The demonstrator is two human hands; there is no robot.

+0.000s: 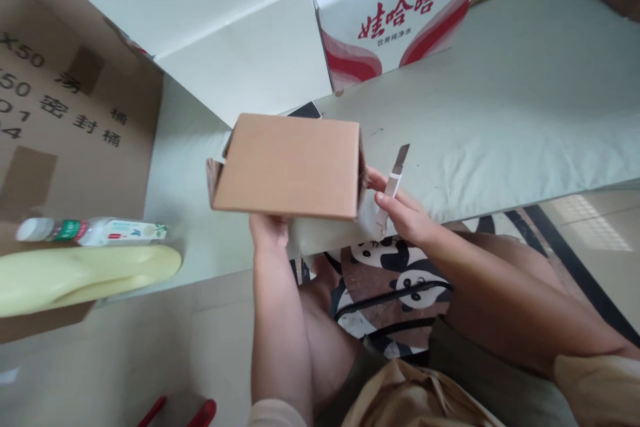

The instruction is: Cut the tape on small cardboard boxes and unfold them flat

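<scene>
A small brown cardboard box [287, 165] is held up in front of me, its flat side facing the camera. My left hand [270, 230] grips it from underneath, fingers hidden behind the box. My right hand [400, 210] sits at the box's right edge, closed on a white utility knife [395, 180] whose blade points up and away. A dark phone corner [305, 111] peeks out just above the box.
A pale sheet-covered surface [500, 93] lies beyond the box. A white carton with red print [395, 10] and another white carton [220, 20] stand at the back. A large brown carton [65, 113], a plastic bottle [93, 231] and a yellow object [85, 273] lie left. Red handles [200, 413] show below.
</scene>
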